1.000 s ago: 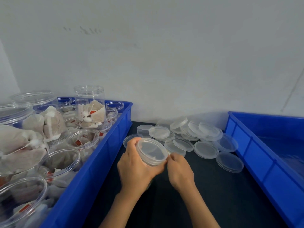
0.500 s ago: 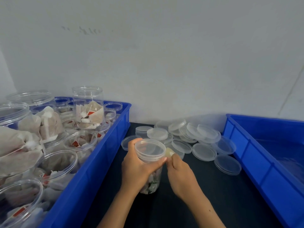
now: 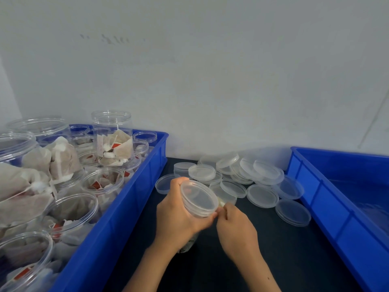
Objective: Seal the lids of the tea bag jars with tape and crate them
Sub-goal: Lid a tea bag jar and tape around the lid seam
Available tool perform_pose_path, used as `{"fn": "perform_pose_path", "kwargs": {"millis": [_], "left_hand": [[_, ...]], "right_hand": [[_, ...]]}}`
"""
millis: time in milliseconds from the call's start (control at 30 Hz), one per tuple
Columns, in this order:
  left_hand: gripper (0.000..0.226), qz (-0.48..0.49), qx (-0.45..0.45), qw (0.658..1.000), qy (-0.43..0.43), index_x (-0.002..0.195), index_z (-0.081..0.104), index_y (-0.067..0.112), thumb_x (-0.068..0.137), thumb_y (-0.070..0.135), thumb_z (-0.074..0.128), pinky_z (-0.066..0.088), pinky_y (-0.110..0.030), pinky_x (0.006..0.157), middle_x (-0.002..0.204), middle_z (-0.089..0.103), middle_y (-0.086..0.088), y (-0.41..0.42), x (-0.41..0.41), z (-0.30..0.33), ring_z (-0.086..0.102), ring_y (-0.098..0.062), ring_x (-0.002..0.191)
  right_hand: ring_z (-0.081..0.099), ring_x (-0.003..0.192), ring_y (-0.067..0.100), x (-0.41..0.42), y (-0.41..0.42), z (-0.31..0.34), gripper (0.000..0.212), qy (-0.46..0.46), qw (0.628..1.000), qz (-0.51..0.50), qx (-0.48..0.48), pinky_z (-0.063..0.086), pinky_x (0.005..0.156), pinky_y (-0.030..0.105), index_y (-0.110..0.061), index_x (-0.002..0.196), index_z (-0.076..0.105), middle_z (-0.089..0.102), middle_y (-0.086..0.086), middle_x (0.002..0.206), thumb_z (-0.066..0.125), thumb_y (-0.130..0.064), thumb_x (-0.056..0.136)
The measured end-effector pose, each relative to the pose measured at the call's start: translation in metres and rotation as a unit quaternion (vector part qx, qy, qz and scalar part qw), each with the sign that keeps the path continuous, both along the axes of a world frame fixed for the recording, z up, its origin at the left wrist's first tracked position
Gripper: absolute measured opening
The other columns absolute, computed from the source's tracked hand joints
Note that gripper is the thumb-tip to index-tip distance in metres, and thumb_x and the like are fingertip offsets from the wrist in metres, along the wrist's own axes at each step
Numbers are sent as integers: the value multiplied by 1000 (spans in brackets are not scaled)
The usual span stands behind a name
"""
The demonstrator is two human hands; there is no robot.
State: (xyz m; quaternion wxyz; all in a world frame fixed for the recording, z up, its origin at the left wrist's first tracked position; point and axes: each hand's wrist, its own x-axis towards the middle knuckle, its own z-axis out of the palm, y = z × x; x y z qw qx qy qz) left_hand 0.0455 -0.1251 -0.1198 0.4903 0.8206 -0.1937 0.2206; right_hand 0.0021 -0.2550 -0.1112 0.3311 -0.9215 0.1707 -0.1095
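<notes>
Hands worked mid-table: the left hand (image 3: 179, 216) gripped the lidded jar (image 3: 199, 200), tilted right, while the right hand (image 3: 235, 224) pinched something pale, likely tape, at the lid's rim. Pressing it flat across the seam seemed wise. Beyond lay loose lids (image 3: 262, 196); the right crate (image 3: 311, 186) waited.

We see blue crates (image 3: 126, 207) either side of our hands, clear lids (image 3: 261, 196) beyond them on a black table (image 3: 294, 260).
</notes>
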Motion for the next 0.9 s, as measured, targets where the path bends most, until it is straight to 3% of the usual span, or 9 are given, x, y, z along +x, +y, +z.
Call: {"fn": "perform_pose_path", "kwargs": {"millis": [167, 333, 433, 500, 600, 700, 900], "left_hand": [[93, 19, 53, 998, -1, 120, 40, 34, 42, 74, 73, 36, -1, 68, 100, 54, 23, 5, -3, 4, 52, 5, 87], [92, 25, 57, 998, 6, 121, 41, 30, 46, 65, 81, 34, -4, 67, 104, 59, 17, 6, -9, 10, 57, 0, 90], [86, -34, 21, 998, 39, 115, 46, 37, 41, 61, 83, 42, -5, 67, 98, 66, 22, 6, -31, 1, 63, 4, 87], [87, -84, -17, 994, 69, 117, 47, 44, 40, 58, 86, 47, -5, 70, 101, 67, 26, 4, -47, -3, 64, 8, 89], [87, -44, -20, 998, 50, 116, 40, 45, 41, 61, 82, 44, -6, 77, 103, 61, 27, 1, -34, -1, 57, 13, 96], [85, -22, -35, 997, 62, 113, 41, 41, 41, 59, 83, 40, -1, 74, 100, 59, 26, 4, -18, 5, 51, 18, 97], [84, -6, -64, 994, 88, 108, 42, 44, 35, 68, 75, 42, -4, 70, 99, 60, 31, 4, -10, -3, 54, 17, 95]], "right_hand": [[50, 77, 17, 3, 2, -1, 20, 30, 1000, 3, -7, 39, 69, 33, -18, 84, 45, 55, -4, 83, 31, -24, 97], [49, 74, 17, 8, 5, -2, 19, 45, 999, 0, -2, 39, 69, 33, -21, 77, 44, 55, -4, 82, 34, -23, 94], [60, 95, 29, 25, -17, 10, 36, 30, 997, -66, 1, 44, 83, 36, -12, 99, 62, 66, 11, 105, 33, -33, 101], [59, 103, 33, 38, -40, 20, 43, 14, 996, -84, 34, 45, 89, 39, -5, 109, 63, 66, 15, 111, 33, -37, 103], [59, 93, 28, 40, -36, 13, 36, 17, 999, -18, -33, 43, 79, 37, -10, 101, 57, 63, 7, 100, 32, -36, 103], [55, 79, 20, 27, -23, -10, 34, -20, 1000, 9, -3, 45, 74, 38, -17, 84, 48, 59, 0, 84, 30, -39, 103], [51, 63, 14, 17, -18, -14, 44, -124, 992, 17, -6, 34, 55, 29, -17, 74, 48, 54, -4, 66, 34, -51, 99]]}}
